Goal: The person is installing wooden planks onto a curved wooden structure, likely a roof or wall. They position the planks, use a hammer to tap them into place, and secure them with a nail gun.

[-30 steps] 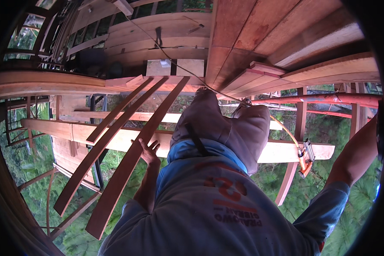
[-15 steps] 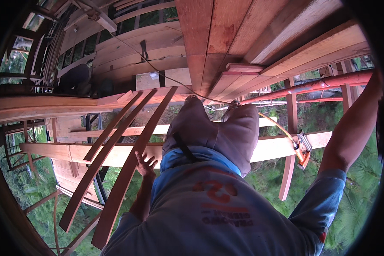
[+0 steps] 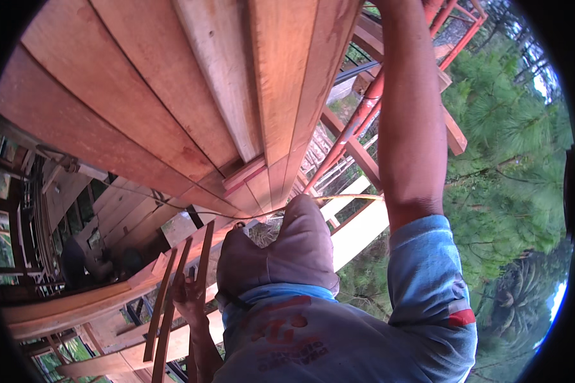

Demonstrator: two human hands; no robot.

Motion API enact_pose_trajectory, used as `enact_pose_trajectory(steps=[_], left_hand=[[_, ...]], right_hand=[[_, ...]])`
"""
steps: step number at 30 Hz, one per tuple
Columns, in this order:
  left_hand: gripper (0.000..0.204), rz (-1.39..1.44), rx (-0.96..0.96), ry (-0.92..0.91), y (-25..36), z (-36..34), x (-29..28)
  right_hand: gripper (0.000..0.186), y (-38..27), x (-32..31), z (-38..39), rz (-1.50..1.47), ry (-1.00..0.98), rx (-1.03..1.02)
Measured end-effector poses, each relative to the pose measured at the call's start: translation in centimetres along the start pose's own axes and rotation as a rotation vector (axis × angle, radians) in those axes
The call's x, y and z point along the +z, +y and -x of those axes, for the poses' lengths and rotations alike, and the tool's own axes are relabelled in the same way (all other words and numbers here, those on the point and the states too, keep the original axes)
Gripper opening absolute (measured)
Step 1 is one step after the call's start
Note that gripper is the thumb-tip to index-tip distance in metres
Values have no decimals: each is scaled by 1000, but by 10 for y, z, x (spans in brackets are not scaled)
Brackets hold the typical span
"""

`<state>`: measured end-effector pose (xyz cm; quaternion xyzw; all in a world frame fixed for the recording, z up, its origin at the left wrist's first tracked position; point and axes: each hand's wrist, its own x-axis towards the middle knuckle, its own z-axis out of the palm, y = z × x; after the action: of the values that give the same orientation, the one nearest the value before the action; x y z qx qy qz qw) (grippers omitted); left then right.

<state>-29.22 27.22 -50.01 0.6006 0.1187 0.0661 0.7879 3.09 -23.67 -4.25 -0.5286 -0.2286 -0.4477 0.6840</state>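
A person in a blue short-sleeved shirt (image 3: 338,338) and a grey-brown cloth head covering (image 3: 281,252) is filling the lower middle of the head view. The left hand (image 3: 188,297) is sitting low at the left, its grip curling around 1 of the 3 thin reddish-brown wooden slats (image 3: 172,287) that are leaning together just below the planking; how tightly the fingers are closing is hard to tell. The right arm (image 3: 412,127) is stretching straight up along the right side, and the right hand is lying beyond the top edge, so its grip cannot be told. Wide reddish-brown wooden planks (image 3: 191,96) are spreading across the upper left, with a pale narrower board (image 3: 220,70) running among them. Red-painted metal poles (image 3: 358,121) are slanting beside the raised arm. A pale timber beam (image 3: 358,233) is passing behind the head. Green pine trees (image 3: 505,166) are showing at the right.
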Motion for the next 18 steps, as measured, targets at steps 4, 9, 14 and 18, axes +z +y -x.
enact_pose_trajectory(steps=[4,9,14,18], left_hand=[[65,-476,487,57,179,-111,159],[93,-242,762,146,319,-210,258],[98,-184,756,56,354,-247,250],[97,-210,816,91,351,-248,256]], right_hand=[[73,45,-1,-2,317,32,-27],[85,-3,11,15,391,95,47],[82,-14,4,16,295,-43,139],[69,6,-39,33,240,-8,-20]])
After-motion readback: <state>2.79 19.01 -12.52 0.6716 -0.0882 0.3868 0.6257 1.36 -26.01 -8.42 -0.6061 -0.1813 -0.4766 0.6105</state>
